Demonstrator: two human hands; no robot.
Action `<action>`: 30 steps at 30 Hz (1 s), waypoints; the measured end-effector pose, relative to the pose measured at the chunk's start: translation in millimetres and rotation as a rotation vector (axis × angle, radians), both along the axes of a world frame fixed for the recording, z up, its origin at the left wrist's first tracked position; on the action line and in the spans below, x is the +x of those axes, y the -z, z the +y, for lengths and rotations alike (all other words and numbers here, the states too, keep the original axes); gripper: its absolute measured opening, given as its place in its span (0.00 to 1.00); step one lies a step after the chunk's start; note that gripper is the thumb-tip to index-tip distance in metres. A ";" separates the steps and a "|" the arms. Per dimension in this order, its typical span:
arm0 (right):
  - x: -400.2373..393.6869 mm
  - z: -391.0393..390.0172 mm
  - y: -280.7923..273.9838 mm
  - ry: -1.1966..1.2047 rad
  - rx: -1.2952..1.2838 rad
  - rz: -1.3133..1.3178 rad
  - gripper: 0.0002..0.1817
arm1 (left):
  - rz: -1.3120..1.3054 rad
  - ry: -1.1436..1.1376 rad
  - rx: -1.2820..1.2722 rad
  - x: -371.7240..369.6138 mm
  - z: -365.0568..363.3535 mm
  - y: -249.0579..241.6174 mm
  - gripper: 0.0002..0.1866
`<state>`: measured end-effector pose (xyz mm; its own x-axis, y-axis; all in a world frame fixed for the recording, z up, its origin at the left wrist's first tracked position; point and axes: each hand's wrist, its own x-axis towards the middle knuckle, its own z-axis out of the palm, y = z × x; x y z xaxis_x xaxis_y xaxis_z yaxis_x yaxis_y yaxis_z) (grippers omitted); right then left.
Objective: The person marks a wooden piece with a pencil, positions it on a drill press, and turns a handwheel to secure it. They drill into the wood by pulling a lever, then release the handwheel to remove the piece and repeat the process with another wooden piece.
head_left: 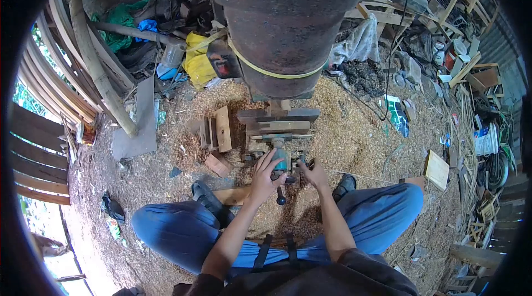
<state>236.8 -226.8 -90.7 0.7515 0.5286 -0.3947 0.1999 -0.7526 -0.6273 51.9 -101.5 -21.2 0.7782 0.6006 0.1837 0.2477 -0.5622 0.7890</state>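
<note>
Stage: early, I judge | your left hand [267, 172] grips the teal vise [281, 157] at frame centre | your right hand [313, 173] pinches a small part beside it, unclear what | wood blocks [217, 129] lie loose on the sawdust floor [354, 135]

Both bare arms reach up to the middle of the frame. The left hand [266, 173] has bent fingers. The right hand [315, 174] is close beside it.
</note>
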 end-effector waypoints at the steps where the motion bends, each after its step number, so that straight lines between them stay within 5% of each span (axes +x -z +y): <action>1: 8.8 -4.6 3.0 -0.070 0.055 0.030 0.47 | -0.011 -0.009 0.001 0.4 -0.8 1.0 0.30; 5: 20.1 -6.7 6.6 -0.103 0.123 0.172 0.49 | -0.016 -0.001 -0.003 -0.9 0.3 2.2 0.31; 8: 25.2 -9.5 5.0 -0.370 0.005 0.291 0.51 | -0.009 0.016 0.015 -0.6 -0.2 3.6 0.30; 10: 19.9 -13.8 26.7 -0.219 0.178 0.471 0.50 | 0.013 0.026 -0.012 -1.1 1.6 1.2 0.34; 14: 19.8 -8.6 64.9 -0.148 0.167 0.372 0.47 | 0.035 0.048 -0.004 -3.1 2.2 -2.7 0.34; 18: 15.5 -4.3 33.5 -0.081 0.161 0.544 0.47 | 0.046 0.106 -0.131 -10.5 4.8 -19.6 0.34; 26: 0.3 -1.0 66.3 0.086 0.383 0.526 0.38 | 0.113 0.097 0.069 -16.4 -9.6 -16.1 0.29; 30: -19.5 9.0 58.7 0.152 0.275 0.337 0.31 | 0.128 0.029 0.074 -15.0 -18.8 -16.1 0.27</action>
<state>217.3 -217.8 -149.4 0.6825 0.5418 -0.4906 -0.1490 -0.5540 -0.8191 36.8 -120.3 -5.1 0.8147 0.5663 0.1250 0.3263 -0.6258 0.7085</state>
